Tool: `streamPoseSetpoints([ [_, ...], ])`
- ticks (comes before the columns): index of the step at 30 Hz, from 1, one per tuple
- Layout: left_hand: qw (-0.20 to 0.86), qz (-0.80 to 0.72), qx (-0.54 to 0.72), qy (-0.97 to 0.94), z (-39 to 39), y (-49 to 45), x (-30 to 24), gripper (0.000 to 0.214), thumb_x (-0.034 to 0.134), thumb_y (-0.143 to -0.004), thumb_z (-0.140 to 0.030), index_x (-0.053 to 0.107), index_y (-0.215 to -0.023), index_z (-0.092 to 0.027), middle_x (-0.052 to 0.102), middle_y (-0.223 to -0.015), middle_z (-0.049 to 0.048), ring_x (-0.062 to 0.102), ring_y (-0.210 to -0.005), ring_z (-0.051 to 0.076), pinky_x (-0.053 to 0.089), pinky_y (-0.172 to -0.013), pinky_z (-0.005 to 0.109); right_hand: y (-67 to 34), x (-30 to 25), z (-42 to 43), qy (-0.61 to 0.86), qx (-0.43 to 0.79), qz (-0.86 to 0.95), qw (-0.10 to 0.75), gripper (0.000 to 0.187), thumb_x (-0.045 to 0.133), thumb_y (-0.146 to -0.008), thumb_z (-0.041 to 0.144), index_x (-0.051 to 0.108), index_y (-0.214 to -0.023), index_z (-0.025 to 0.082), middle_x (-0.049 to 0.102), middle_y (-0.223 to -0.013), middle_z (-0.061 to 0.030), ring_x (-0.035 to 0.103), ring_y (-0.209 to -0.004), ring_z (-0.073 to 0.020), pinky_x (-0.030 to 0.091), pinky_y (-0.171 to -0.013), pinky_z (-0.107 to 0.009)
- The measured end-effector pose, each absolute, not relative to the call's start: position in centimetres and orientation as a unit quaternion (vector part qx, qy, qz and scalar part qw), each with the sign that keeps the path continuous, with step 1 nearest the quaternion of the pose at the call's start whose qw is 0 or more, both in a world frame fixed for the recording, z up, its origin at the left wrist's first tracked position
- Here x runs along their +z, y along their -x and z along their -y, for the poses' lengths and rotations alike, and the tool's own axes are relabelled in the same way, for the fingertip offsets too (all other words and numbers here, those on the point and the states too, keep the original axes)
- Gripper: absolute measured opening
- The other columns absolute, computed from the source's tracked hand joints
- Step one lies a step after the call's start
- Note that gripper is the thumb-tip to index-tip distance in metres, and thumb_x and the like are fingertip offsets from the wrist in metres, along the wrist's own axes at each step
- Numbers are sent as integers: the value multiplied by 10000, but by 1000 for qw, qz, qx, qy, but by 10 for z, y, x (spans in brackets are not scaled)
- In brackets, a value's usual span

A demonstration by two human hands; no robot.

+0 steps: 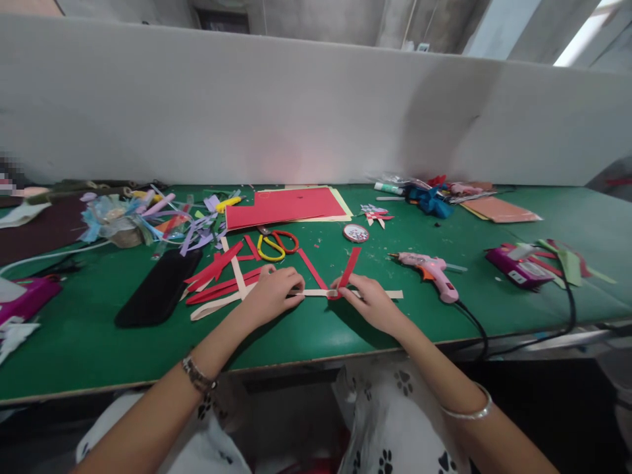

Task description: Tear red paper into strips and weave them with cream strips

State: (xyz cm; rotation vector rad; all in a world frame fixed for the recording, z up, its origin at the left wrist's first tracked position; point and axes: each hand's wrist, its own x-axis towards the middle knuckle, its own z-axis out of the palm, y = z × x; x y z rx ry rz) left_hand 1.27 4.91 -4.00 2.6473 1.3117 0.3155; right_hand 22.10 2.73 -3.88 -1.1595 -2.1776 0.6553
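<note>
Cream strip (316,293): flat on the bench (99,329), near centre; red strip (348,268) crosses it
Handling: likely light, floppy, creases easily; hold beside the crossing
Left hand (272,294): grip closed, pinning cream strip
Right hand (371,303): grip pinching red strip

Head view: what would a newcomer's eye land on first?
Two bare hands at the front middle of the green table: the left hand holds a cream strip flat, the right hand pinches a red strip crossing it. A pink glue gun lies right of them, yellow-and-red scissors just behind, ribbon scraps far left.
</note>
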Motion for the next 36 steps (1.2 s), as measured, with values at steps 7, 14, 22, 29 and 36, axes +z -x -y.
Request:
streamPoseSetpoints([
  [7,26,-383,52,-922,-54,-9,-44,149,462,-828,-220,582,-895,-163,578,-860,43,543,-787,156,358,-635,248,-224,-46,-30,402,278,828,277,112,508,-786,259,559,-747,167,544,-806,-45,524,-742,-138,420,-666,-251],
  [14,-33,-360,58,-931,-55,-11,-49,182,416,-841,-186,593,-873,-159,584,-822,42,550,-726,148,377,-594,242,-225,-47,-26,415,186,872,180,237,614,-718,295,566,-925,190,549,-1033,-80,475,-993,-204,317,-860,-363],
  [22,3,-375,87,-923,-50,-10,-48,172,480,-817,-277,562,-905,-153,575,-861,47,528,-797,176,393,-651,270,-216,-54,-29,486,146,835,211,104,524,-786,214,617,-742,204,627,-928,-21,542,-887,-165,218,-854,-385],
  [29,41,-426,98,-898,-43,-13,-51,199,517,-793,-263,524,-951,-143,535,-909,57,524,-785,175,410,-668,276,-220,-57,-38,443,198,833,268,180,534,-771,225,629,-629,168,620,-721,-36,538,-686,-142,356,-653,-273],
  [36,62,-424,96,-898,-45,-13,-46,113,506,-796,-225,548,-879,-162,544,-846,33,531,-759,158,393,-624,247,-218,-60,-40,436,238,812,306,133,536,-754,214,642,-685,174,638,-773,-47,560,-708,-140,409,-642,-257],
])
